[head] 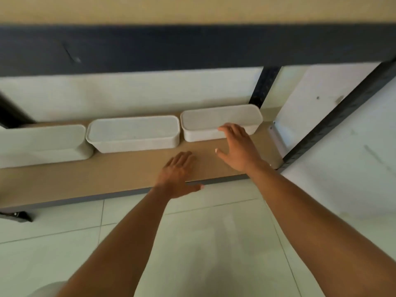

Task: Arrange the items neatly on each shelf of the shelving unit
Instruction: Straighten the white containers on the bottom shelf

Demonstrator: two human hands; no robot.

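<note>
Three white oblong lidded boxes stand in a row along the back of a low brown shelf (pixel 107 179): a left box (pixel 42 142), a middle box (pixel 132 133) and a right box (pixel 214 121). My right hand (pixel 237 146) is spread open, its fingertips touching the front wall of the right box. My left hand (pixel 177 174) hovers open over the bare shelf in front of the gap between the middle and right boxes, holding nothing.
A dark blue shelf beam (pixel 192 46) runs overhead. Dark uprights stand at the right front (pixel 342 112) and right rear (pixel 265 86). A white wall lies behind, and pale floor tiles (pixel 214 243) lie below the shelf's front edge.
</note>
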